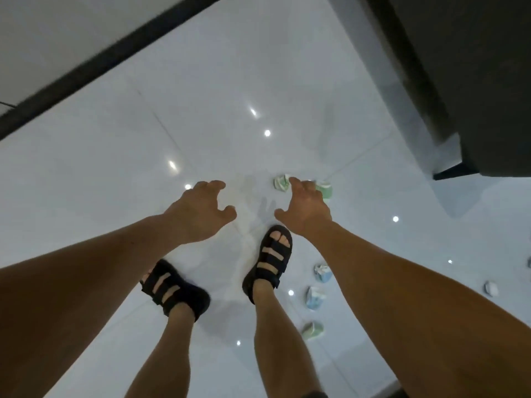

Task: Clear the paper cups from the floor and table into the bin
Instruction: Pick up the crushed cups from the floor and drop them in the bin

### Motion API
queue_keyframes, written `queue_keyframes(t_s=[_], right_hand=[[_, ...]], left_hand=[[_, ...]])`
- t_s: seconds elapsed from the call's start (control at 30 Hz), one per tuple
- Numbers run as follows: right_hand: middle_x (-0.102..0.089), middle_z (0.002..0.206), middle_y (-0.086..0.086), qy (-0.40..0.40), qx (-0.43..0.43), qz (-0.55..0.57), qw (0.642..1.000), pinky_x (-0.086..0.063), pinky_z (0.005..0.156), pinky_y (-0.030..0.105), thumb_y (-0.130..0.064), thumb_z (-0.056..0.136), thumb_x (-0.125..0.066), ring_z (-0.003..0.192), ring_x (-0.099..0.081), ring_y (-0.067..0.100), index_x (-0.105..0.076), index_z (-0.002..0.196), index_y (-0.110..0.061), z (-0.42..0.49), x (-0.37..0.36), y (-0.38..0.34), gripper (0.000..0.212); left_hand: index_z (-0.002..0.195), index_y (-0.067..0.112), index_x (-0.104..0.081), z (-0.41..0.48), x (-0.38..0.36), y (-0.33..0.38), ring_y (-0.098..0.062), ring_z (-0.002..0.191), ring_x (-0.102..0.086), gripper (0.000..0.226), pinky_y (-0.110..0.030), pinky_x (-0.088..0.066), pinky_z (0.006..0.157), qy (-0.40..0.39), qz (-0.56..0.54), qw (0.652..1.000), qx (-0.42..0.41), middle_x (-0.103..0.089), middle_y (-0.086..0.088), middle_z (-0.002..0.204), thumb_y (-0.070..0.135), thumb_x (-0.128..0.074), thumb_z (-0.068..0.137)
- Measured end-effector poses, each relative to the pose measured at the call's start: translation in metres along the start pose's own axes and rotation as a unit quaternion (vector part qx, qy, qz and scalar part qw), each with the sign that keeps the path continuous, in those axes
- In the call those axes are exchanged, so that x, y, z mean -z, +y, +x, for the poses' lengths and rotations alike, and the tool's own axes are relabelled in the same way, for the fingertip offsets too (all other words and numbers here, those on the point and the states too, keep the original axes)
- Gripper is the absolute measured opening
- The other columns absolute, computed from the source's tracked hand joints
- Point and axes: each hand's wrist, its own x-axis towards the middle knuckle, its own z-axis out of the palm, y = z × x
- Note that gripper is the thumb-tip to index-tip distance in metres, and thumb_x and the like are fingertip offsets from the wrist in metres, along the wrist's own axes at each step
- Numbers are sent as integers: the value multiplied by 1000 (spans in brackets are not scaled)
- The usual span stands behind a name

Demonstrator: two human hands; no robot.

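At the far left a wall [57, 38] met the glossy floor [115, 168] along a dark skirting [100, 61]. The left hand [201, 208] hung above the tiles, fingers loosely curled, thumb apart, holding nothing. Below it stood the left sandal [175, 285], then the right sandal [270, 259]. The right hand [304, 208] reached forward, thumb spread wide and fingers stretched toward two crumpled cups on the floor. The left green cup [280, 183] lay at the fingertips and the right green cup [326, 191] showed just past the knuckles. Whether a finger touched either could not be told, but nothing was gripped. Lower down, right of the right leg, lay a blue cup [320, 272], a second blue cup [314, 297] and a low green cup [311, 330], with a far cup [490, 288] well apart toward the right edge. A dark block of furniture [474, 81] filled the upper right; its top was not shown. No bin was in view. The job looked barely begun: at least six cups were on the floor and none in hand. Any cups on the table could not be judged.
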Motion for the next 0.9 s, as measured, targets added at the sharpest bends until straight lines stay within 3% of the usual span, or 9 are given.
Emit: queue_keyframes(t_s=[0.13,0.3,0.5,0.63,0.7,0.8,0.9], right_hand=[[-25,147,10,23,20,-44,999,-43,93,42,-41,85,-66,128,-36,37,-16,150,-25,93,-66,26,83],[-15,153,11,54,20,-114,992,-43,96,46,-41,88,-64,125,-39,42,-12,151,-31,175,-117,54,82],[-28,141,14,123,53,-74,988,-43,84,38,-26,91,-61,117,-42,37,-37,142,-25,216,-153,55,56],[-35,134,12,110,78,13,991,-46,89,34,-23,90,-66,107,-53,32,-48,136,-15,201,-168,33,50],[-38,134,10,84,134,78,984,-50,92,36,-23,87,-68,104,-57,28,-47,138,-15,177,-172,9,56],[-47,131,11,75,282,146,945,-55,85,41,-20,79,-77,102,-60,24,-42,143,-12,129,-174,-38,73],[-55,129,11,94,346,216,908,-55,87,41,-12,73,-80,110,-60,25,-42,143,-7,96,-174,-71,80]], left_hand=[[146,28,-29,77,-75,-45,-24,130,-42,68,-34,-35,98,-15,-19,1000,17,-37,-4,147,53,-52,87],[145,26,-32,128,-147,-82,-26,132,-39,66,-38,-34,101,-1,-22,1000,14,-40,-5,144,49,-54,88],[145,25,-31,158,-172,-104,-23,131,-39,64,-34,-33,101,4,-63,998,-5,-40,-4,144,47,-53,89],[143,27,-35,159,-165,-111,-19,122,-47,61,-29,-37,97,17,-114,993,10,-43,1,142,48,-54,89],[142,26,-36,152,-158,-111,-15,115,-49,63,-28,-38,93,27,-166,986,21,-46,2,138,48,-58,87],[140,24,-36,137,-140,-110,-11,107,-54,71,-26,-44,86,28,-267,963,28,-53,7,124,42,-70,80],[124,28,-42,121,-119,-114,-1,89,-63,63,-16,-48,66,-6,-318,948,16,-59,18,101,34,-73,70]])
